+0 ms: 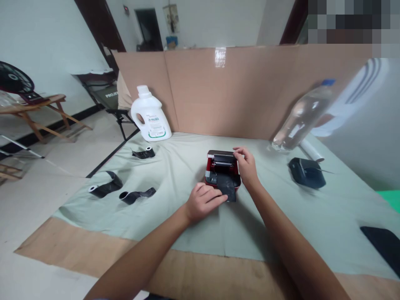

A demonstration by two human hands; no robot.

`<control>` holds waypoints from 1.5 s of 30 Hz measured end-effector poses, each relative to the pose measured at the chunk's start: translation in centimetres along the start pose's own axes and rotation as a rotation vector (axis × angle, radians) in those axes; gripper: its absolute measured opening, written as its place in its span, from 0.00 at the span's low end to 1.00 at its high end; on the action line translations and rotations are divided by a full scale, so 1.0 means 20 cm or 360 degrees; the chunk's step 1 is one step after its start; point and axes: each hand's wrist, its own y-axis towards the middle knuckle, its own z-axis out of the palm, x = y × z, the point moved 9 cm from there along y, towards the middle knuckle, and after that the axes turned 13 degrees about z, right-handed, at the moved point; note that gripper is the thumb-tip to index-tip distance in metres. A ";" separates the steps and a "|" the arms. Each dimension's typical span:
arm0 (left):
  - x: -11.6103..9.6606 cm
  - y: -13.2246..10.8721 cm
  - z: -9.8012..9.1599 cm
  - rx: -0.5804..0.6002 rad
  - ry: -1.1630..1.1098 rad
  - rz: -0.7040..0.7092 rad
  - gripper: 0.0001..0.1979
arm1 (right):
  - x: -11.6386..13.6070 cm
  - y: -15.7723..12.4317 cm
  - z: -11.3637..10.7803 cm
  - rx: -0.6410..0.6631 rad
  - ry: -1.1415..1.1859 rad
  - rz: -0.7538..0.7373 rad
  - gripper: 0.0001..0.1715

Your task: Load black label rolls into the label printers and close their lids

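A small red and black printer [211, 178] sits on the cloth with its lid [221, 153] raised and the roller bay facing me. A black strip [230, 192] comes out over its front edge. My left hand [204, 201] is at the front, fingers closed, with one fingertip on the strip; the thumb is hidden. My right hand [246, 164] pinches the right edge of the raised lid. Left of the printer lie loose black rolls: one with a white core [146, 153], another with a white core [106, 186] and one with a dark core [136, 195].
A white jug [151, 116] and a water-filled bottle [304, 114] stand before the cardboard panel [200, 91]. At right are a dark device [306, 172], a white roll [311, 151] and a dark flat object [383, 246]. Green cloth [262, 233] covers the wooden table [200, 271]. A person's sleeve [359, 98] is behind.
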 end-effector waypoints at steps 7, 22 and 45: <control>-0.01 0.01 -0.02 -0.0058 -0.0043 0.0003 0.12 | -0.27 -0.11 0.10 0.0324 0.0363 0.0268 0.43; 0.30 -0.11 0.08 0.0170 -0.0310 -0.0822 0.23 | -0.34 -0.17 0.15 0.0312 0.0644 0.0187 0.45; 0.31 -0.13 0.09 0.0079 -0.0362 -0.0750 0.22 | -0.32 -0.18 0.15 0.0285 0.0593 0.0202 0.46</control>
